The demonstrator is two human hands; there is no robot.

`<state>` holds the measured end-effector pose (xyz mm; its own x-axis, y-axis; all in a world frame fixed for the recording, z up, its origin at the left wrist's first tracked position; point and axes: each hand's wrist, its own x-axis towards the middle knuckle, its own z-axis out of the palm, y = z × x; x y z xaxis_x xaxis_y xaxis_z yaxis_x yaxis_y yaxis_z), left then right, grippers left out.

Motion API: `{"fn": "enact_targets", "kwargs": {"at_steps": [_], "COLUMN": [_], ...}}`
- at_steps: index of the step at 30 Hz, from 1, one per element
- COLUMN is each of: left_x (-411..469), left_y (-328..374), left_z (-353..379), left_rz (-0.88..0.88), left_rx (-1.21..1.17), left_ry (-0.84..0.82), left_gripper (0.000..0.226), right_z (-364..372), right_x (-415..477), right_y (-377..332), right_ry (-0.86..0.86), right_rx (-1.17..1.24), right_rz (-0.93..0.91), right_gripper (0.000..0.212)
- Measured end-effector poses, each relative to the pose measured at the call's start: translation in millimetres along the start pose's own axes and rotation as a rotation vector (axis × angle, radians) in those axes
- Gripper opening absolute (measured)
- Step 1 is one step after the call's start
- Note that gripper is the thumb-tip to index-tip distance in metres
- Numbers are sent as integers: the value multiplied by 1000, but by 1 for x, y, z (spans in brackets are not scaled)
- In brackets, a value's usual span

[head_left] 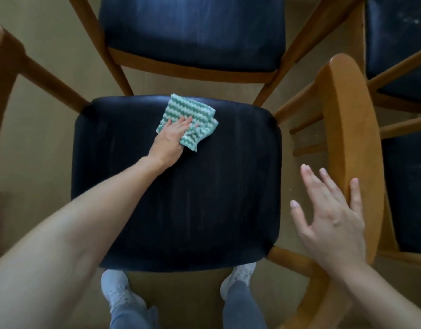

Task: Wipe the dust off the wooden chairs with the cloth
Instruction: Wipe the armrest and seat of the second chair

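Cloth (193,110), green and white with a zigzag pattern, lies folded on the far part of the dark seat (181,198) of the nearest chair, a little right of the middle. The left hand (171,138) presses on it from above with straight fingers, palm down, and does not grasp it. Pale streaks show on the seat surface. The right hand (333,217) is spread wide and holds nothing; its outer finger lies on the curved wooden backrest (347,115) at the right side of the seat, while the other fingers are in the air beside it. A second chair (193,32) stands just beyond, and a third chair (399,32) with dusty marks stands at the right. White shoes (114,288) show below the seat.
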<state>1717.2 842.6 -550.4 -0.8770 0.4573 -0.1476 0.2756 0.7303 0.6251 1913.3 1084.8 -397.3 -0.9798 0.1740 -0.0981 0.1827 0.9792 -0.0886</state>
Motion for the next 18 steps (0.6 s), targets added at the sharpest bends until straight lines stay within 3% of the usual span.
{"fn": "enact_targets", "kwargs": {"at_steps": [5,9,11,18], "left_x": [-87,-168,-207,-230], "left_y": [14,26,36,53], "left_z": [27,46,51,36], "left_rz": [18,32,50,68], "left_rx": [-69,-104,-97,66], "left_ry": [-60,-198,-324,-570], "left_gripper": [45,68,69,65], "right_z": [1,1,0,-2], "right_x": [-2,-2,-2,-2], "right_y": [1,0,0,-1], "right_ry": [1,2,0,-7], "right_rx": [-21,-24,-21,-10], "right_rz": [6,14,16,21], "right_gripper": [61,62,63,64]}}
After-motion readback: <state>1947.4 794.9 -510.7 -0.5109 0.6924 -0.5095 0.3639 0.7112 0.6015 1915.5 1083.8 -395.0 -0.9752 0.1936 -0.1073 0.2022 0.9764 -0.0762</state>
